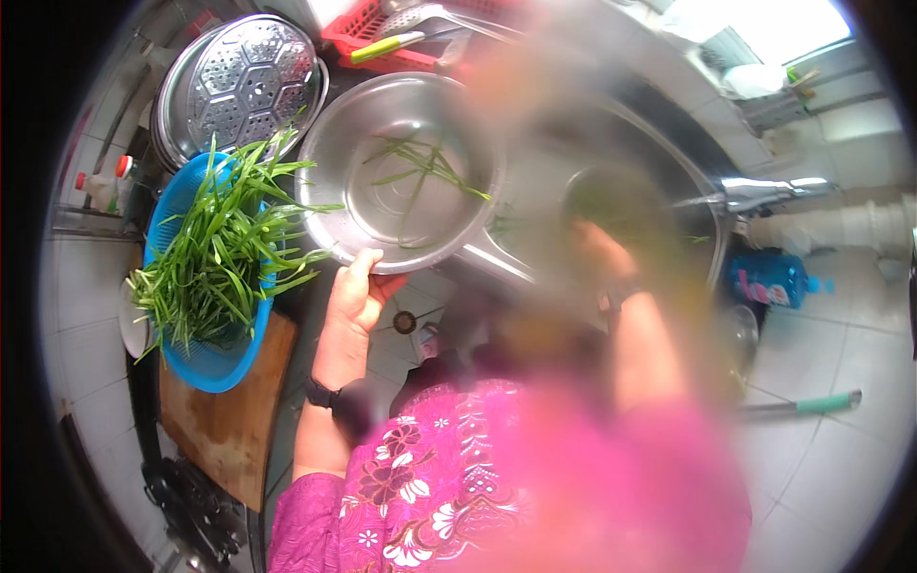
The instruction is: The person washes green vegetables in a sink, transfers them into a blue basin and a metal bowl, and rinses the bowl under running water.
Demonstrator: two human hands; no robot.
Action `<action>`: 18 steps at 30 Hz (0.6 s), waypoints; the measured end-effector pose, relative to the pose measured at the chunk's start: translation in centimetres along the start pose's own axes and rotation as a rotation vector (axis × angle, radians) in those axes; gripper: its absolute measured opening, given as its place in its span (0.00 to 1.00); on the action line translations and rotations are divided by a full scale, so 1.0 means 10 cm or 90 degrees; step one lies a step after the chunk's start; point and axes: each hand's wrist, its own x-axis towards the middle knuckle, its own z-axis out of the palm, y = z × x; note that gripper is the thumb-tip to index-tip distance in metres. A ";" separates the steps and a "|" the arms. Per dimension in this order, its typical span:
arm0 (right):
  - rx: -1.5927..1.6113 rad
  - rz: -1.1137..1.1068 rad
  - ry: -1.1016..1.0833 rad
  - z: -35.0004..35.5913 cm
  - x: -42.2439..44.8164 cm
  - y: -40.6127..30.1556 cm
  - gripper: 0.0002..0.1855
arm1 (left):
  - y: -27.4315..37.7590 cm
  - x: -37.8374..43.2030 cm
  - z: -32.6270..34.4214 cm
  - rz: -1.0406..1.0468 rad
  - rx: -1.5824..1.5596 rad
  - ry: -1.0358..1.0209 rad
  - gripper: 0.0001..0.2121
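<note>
My left hand (362, 286) grips the near rim of a stainless steel basin (326, 143), thumb on the edge and fingers beneath. A few green leafy stalks (430, 163) lie inside the basin. On the right, my right hand (602, 247) reaches down into a metal sink (526, 208), close to a round shape with greenery around it. Blur over that side hides its fingers and anything they hold. Left of the basin, a blue plastic basket (247, 369) is heaped with long flat green leaves, resembling garlic chives (222, 251), which spill over its rim.
A perforated steel steamer tray (258, 89) stands behind the blue basket. A red plastic basket (344, 36) with utensils is at the back. The wooden cutting board (222, 437) lies at left. A faucet (766, 190) and blue bottle (770, 279) are at right.
</note>
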 end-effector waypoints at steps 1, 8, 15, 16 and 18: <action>0.067 0.020 -0.023 0.00 0.01 -0.14 0.15 | -0.02 -0.02 -0.07 0.004 -0.009 0.010 0.12; -0.025 -0.005 0.017 -0.48 0.20 -0.98 0.10 | 0.03 -0.06 -0.01 0.001 0.027 0.051 0.11; 0.074 0.025 -0.540 -0.41 0.09 -1.17 0.12 | -0.08 -0.09 -0.10 0.028 -0.004 0.076 0.10; -0.044 0.042 -0.524 -0.58 0.04 -1.32 0.14 | -0.05 -0.02 -0.01 0.017 -0.002 0.053 0.10; -0.150 0.015 -0.508 -0.53 -0.01 -1.43 0.18 | -0.06 -0.08 -0.07 0.025 0.000 0.064 0.10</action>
